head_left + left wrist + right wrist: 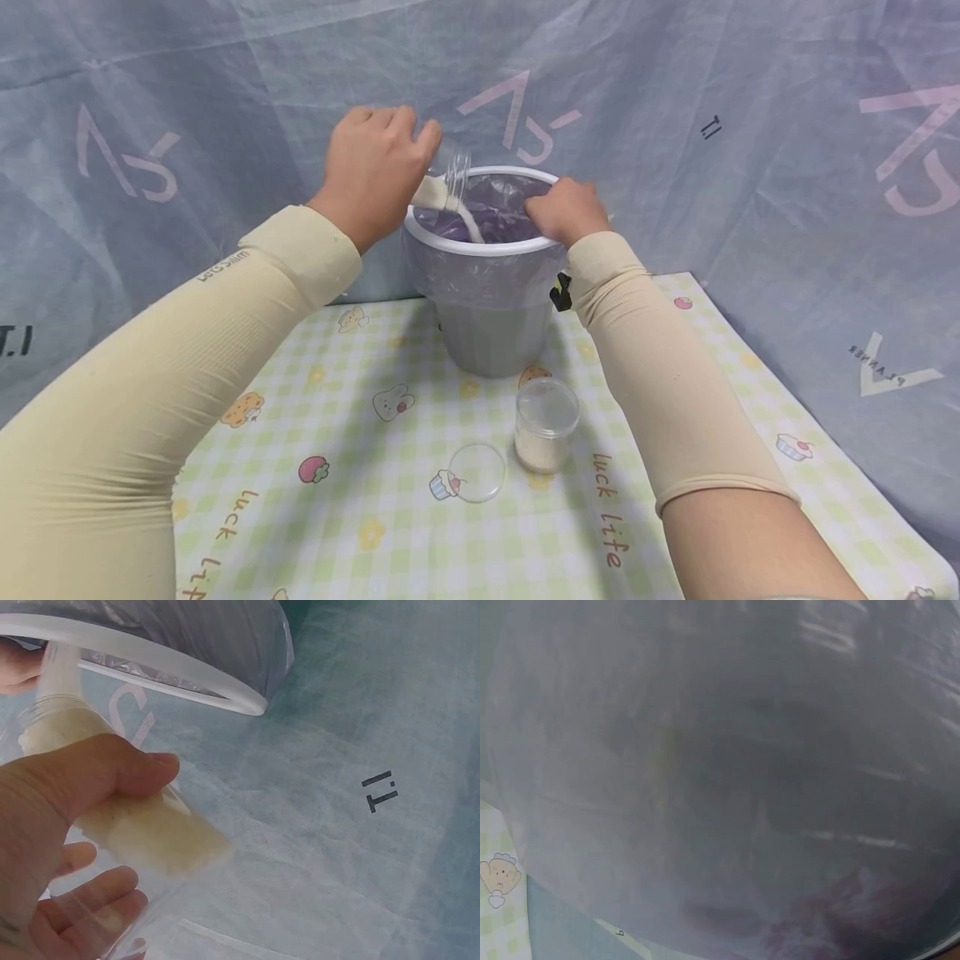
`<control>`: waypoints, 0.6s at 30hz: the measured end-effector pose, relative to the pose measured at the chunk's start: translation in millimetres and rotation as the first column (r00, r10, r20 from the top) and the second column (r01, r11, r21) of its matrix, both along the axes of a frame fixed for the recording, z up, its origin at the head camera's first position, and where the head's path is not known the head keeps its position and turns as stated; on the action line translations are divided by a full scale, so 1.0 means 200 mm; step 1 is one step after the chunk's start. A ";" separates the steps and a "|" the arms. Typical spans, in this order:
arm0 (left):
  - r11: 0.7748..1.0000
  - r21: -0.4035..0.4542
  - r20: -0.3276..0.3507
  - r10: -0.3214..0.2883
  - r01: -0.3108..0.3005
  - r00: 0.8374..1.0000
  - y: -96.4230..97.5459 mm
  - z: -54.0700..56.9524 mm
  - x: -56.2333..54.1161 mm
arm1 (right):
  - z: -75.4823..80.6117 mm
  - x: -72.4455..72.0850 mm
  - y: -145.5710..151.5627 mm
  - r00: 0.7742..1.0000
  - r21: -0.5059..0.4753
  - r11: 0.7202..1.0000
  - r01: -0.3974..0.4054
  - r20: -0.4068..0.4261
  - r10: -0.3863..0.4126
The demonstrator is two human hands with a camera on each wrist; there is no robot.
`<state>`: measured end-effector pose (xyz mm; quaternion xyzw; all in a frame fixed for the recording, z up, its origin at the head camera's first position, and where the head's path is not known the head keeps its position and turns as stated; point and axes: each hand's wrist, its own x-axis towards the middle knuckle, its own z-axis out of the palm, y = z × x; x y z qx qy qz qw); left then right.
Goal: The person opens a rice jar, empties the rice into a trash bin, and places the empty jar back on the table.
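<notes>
My left hand (378,171) grips a clear plastic jar (56,712), tipped with its mouth over the near-left rim of a trash bin (495,333). White grains (468,221) stream from the jar into the bin, and more fill part of it in the left wrist view, where my thumb (150,772) lies across its side. A thin plastic bag (480,271) lines the bin and folds down outside below the white rim (480,248). My right hand (567,210) grips the rim on the right, its fingertips hidden inside. Mostly the bag-covered wall fills the right wrist view.
In front of the bin stands a second clear jar (546,425), partly filled with pale grains. Beside it on the left, a round clear lid (477,473) lies on the green checked tablecloth (330,517). A blue-grey printed curtain (637,83) hangs behind the bin.
</notes>
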<state>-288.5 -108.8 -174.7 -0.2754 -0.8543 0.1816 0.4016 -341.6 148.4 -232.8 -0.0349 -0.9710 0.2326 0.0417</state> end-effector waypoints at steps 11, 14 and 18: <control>0.999 -0.031 -0.015 0.016 -0.016 1.000 0.00 0.02 0.01 | 0.00 0.00 0.00 1.000 0.007 1.000 0.003 0.004 -0.003; 0.999 -0.040 -0.021 0.020 -0.021 1.000 0.00 0.03 0.01 | 0.00 0.00 0.00 1.000 0.006 1.000 0.003 0.007 -0.003; 0.999 -0.045 -0.041 0.008 -0.010 0.999 0.00 0.03 0.02 | 0.00 0.00 0.00 1.000 0.009 1.000 0.001 0.007 -0.001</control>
